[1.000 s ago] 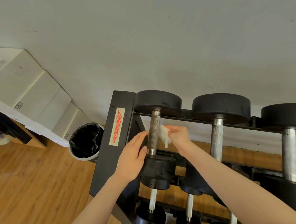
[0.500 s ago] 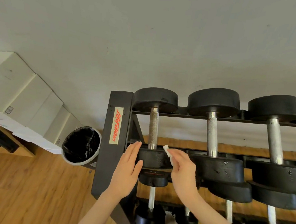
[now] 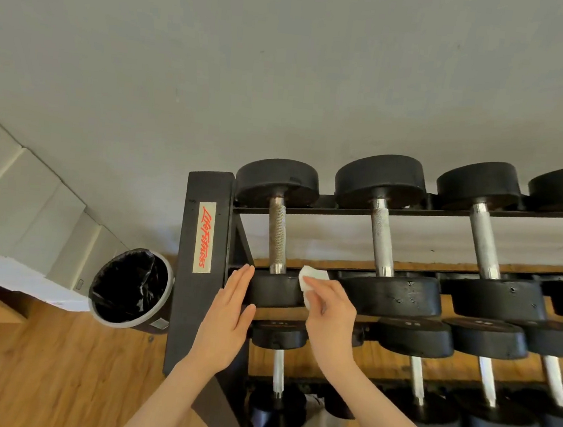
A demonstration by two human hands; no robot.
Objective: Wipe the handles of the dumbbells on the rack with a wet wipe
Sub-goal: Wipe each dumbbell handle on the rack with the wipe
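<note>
Left hand: my left hand [image 3: 229, 315] lies flat against the left side of the near black weight head [image 3: 274, 290] of the leftmost top-row dumbbell, its fingers [image 3: 241, 280] straight and close together, gripping nothing.
Right hand: my right hand [image 3: 330, 316] pinches a small folded white wet wipe [image 3: 310, 279], its fingers curled onto the wipe, which is pressed to the right side of that same weight head.
Wet wipe: it sits just right of the lower end of the knurled grey metal handle [image 3: 277, 237]; I cannot tell whether it touches the handle.
Leftmost dumbbell: it lies across the top tier of the rack, its far round black head [image 3: 278, 180] close to the wall, its near head between my two hands.
Rack: a black metal dumbbell rack [image 3: 196, 301] with a pale label in red script [image 3: 205, 237] on its left upright.
Other dumbbells: three more black-headed dumbbells with silver handles [image 3: 382, 238] lie to the right on the top tier, and smaller ones rest on the lower tiers [image 3: 416, 336].
Bin: a round grey waste bin lined with a black bag [image 3: 130, 290] stands just left of the rack.
Floor: warm brown wooden boards [image 3: 33, 378].
Wall: plain grey [image 3: 288, 59].
Boxes: white cartons [image 3: 16, 208] are stacked at the far left.
</note>
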